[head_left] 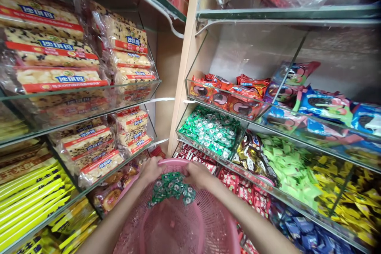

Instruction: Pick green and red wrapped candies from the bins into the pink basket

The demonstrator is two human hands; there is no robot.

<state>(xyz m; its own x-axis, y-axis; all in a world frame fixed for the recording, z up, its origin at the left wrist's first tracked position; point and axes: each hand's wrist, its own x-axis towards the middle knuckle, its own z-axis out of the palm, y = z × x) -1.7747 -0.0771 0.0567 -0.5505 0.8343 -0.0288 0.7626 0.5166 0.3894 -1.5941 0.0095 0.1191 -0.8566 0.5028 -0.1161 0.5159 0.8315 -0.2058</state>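
A pink plastic basket (pixel 235 228) with mesh walls is tilted in front of me. Its far rim is gripped by my left hand (pixel 149 171) and my right hand (pixel 197 174), one on each side, fingers curled. Inside, small green-wrapped candies (pixel 171 187) lie gathered against the far wall, between my hands. Beyond the rim, a glass compartment (pixel 205 147) holds a heap of similar green-wrapped candies (pixel 211 127).
Glass shelves hold packaged sachima bars (pixel 64 79) at left, with yellow packets (pixel 32 202) below. At right are red cookie packets (pixel 226 91), blue cookie packets (pixel 324 105), light green candies (pixel 288 166) and yellow candies (pixel 345 190). A wooden post (pixel 183 59) stands between the shelves.
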